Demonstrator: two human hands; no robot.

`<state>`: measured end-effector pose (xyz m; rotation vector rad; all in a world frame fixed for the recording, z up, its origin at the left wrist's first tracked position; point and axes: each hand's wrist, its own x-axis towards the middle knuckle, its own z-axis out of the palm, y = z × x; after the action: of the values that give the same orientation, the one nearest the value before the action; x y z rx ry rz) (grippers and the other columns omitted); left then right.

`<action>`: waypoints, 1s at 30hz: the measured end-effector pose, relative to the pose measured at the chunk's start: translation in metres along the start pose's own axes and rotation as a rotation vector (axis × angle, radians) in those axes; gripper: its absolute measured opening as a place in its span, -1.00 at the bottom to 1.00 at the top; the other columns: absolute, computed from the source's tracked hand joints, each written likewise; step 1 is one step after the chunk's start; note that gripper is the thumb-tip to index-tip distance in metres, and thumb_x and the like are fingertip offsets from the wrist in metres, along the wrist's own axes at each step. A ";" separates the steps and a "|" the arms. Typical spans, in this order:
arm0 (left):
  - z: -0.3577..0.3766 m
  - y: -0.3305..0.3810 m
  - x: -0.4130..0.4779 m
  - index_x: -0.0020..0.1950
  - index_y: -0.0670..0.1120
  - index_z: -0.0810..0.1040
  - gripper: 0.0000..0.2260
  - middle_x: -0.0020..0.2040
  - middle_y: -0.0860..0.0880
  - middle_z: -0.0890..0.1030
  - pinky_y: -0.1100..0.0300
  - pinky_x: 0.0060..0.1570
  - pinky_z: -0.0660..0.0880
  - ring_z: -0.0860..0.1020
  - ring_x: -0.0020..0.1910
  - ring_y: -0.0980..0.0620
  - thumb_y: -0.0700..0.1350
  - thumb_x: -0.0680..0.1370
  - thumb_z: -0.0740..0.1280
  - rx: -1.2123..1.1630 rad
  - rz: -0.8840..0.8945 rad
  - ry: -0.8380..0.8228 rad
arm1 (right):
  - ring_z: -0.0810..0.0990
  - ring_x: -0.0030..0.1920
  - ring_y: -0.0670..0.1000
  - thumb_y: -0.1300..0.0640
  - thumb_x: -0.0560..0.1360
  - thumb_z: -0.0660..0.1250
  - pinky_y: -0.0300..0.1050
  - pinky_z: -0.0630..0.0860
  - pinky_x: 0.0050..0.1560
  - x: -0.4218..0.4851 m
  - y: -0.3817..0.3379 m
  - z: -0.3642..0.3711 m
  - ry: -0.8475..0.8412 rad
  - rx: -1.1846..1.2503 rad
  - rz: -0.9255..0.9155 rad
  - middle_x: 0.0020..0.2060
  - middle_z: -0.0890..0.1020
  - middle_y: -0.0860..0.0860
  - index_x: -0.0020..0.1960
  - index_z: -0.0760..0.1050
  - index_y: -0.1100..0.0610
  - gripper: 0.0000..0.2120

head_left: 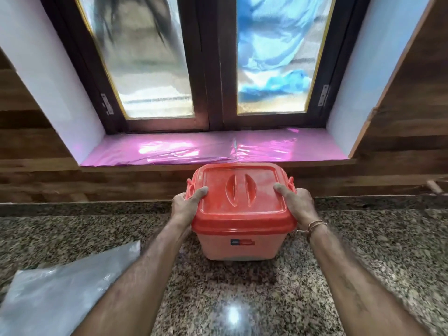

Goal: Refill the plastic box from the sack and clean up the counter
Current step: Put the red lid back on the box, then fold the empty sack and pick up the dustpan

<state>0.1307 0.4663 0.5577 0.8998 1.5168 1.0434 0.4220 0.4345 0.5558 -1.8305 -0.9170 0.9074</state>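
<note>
Speckled granite counter (363,263) runs under a window; a flattened sack (60,294) lies near left. Left hand (185,204) and right hand (297,204) clasp the lidded plastic box (242,209) centre, thumbs on top. Side latches look unfastened, so lifting could slip the lid.

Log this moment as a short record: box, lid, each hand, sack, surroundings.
box: orange plastic box, over the granite counter near the back wall; resting or lifted, cannot tell
lid: orange lid, on the box
left hand: left hand grips the box's left edge, thumb on the lid
right hand: right hand grips the right edge, thumb on the lid
sack: grey plastic sack, flat on the counter, left of the box, apart from it
surroundings: pink sheet on the window sill behind
</note>
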 end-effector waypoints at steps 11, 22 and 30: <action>-0.091 -0.105 -0.083 0.54 -0.11 0.34 -0.36 0.37 -0.13 0.51 0.17 0.05 0.46 0.53 0.25 -0.06 0.28 0.62 0.28 0.242 0.077 0.032 | 0.70 0.10 0.04 -0.33 0.63 0.11 0.10 0.64 0.12 -0.136 0.068 0.039 0.127 0.524 0.092 0.13 0.72 0.03 0.29 0.61 0.06 -0.44; -0.389 -0.212 -0.080 0.61 -0.19 0.17 -0.07 0.60 -0.32 0.21 -0.24 0.52 0.17 0.16 0.60 -0.30 0.31 0.46 0.46 0.755 -0.285 0.515 | 0.59 0.26 0.04 -0.27 0.38 0.49 0.10 0.56 0.30 -0.312 0.122 0.290 -0.595 -0.247 0.051 0.26 0.60 0.03 0.42 0.42 0.08 -0.26; -0.458 -0.231 -0.075 0.65 -0.21 0.11 -0.05 0.55 -0.33 0.35 -0.19 0.46 0.32 0.36 0.51 -0.35 0.20 0.48 0.51 0.718 -0.357 0.436 | 0.70 0.02 0.17 -0.18 0.33 0.55 -0.10 0.52 -0.10 -0.284 0.123 0.354 -0.341 -0.502 0.161 -0.06 0.71 0.13 0.08 0.66 0.22 -0.47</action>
<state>-0.3115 0.2444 0.4031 0.8490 2.3957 0.4317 0.0152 0.2793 0.3794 -2.2372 -1.3146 1.1939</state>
